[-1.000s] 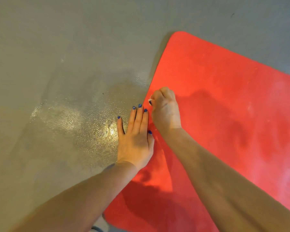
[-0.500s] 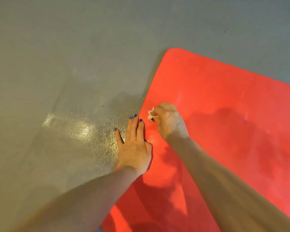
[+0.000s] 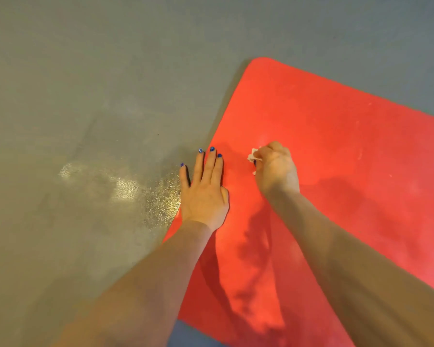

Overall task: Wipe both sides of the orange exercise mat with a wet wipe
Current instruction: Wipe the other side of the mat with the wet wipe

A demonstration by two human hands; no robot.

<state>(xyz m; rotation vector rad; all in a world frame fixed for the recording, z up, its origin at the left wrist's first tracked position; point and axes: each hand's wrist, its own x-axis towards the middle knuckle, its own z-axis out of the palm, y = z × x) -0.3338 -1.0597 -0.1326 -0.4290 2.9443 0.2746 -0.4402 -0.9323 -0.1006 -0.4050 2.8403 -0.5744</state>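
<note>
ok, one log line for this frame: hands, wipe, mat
left hand: flat on mat edge | right hand: grips wet wipe on orange mat | mat: flat on floor | step: wiping top side

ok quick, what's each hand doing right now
Left hand: open, fingers straight, flat across the orange exercise mat's edge.
Right hand: closed, gripping the white wet wipe against the mat.

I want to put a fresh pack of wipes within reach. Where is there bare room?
Bare grey floor lies left of the orange exercise mat and beyond its far edge. The mat's far right stretch is bare too. It is crowded near the left edge: the left hand lies flat there, the right hand grips a white wet wipe.
</note>
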